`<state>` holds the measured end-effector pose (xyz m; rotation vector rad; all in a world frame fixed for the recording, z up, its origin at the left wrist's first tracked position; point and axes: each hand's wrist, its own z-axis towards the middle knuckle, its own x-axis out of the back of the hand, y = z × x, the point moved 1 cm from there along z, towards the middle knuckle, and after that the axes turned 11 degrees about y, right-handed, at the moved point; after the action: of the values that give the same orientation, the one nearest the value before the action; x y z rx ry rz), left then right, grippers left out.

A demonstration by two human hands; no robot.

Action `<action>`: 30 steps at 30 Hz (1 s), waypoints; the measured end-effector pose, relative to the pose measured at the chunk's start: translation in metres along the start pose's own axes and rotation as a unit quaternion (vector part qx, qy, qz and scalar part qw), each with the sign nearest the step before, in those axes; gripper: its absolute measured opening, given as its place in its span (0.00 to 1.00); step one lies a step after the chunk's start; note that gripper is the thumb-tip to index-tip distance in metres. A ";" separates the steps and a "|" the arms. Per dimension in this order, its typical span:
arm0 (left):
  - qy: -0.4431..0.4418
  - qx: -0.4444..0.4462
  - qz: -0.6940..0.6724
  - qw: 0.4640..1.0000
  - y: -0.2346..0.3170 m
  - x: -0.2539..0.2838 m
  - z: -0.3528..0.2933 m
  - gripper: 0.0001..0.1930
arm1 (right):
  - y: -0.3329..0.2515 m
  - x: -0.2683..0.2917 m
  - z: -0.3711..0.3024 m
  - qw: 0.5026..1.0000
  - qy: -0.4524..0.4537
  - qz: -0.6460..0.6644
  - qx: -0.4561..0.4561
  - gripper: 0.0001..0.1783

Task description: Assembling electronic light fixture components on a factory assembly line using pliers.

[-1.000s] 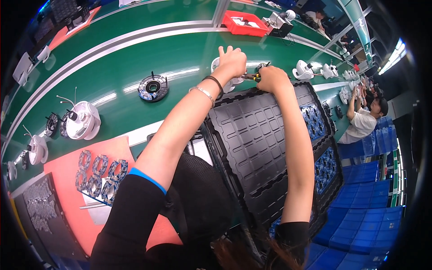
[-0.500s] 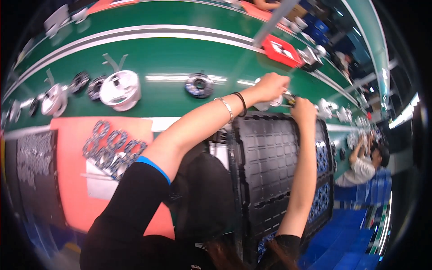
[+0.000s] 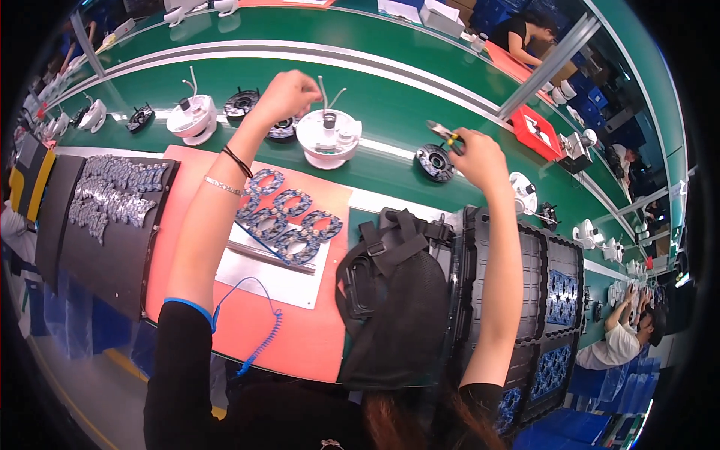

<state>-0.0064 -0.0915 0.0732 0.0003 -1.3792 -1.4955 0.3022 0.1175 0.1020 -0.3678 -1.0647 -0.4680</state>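
My left hand (image 3: 291,94) is raised over the green bench, its fingers curled together. Its fingertips are close to one of two pale cables standing up from a round white housing (image 3: 330,139); whether they touch it I cannot tell. My right hand (image 3: 480,159) is closed around a pair of pliers (image 3: 448,135) with yellow and black handles, their metal jaws pointing away to the left. Just under the pliers lies a round black part with a ring-shaped board (image 3: 433,163). Another black round part (image 3: 282,130) sits partly behind my left wrist.
Ring-shaped circuit boards (image 3: 292,225) lie on a pink mat (image 3: 180,240) with a coiled blue cord (image 3: 266,337). A black bag (image 3: 397,300) and black trays (image 3: 465,300) stand along the near edge. More white housings (image 3: 193,120) line the bench; a red bin (image 3: 534,133) is farther right.
The view has swung, showing more of the bench on the right. My hands, close together before, are now far apart: the left is by a different white housing, the right keeps the pliers.
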 end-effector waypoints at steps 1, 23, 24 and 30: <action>-0.005 0.018 0.039 0.999 -0.017 0.000 -0.002 0.07 | -0.015 -0.006 0.006 0.999 -0.019 0.020 0.018 0.18; 0.040 -0.047 0.023 0.998 -0.044 -0.052 0.006 0.12 | -0.103 -0.095 0.077 0.944 0.071 -0.099 0.308 0.15; 0.041 -0.049 0.017 0.998 -0.043 -0.054 0.006 0.11 | -0.103 -0.097 0.078 0.944 0.071 -0.100 0.307 0.15; 0.019 -0.076 0.004 0.997 -0.027 -0.066 0.013 0.11 | -0.097 -0.103 0.080 0.943 0.013 -0.141 0.301 0.10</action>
<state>-0.0029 -0.0444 0.0181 -0.0717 -1.2314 -1.5815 0.1495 0.0951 0.0510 0.3363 -1.1832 -0.3738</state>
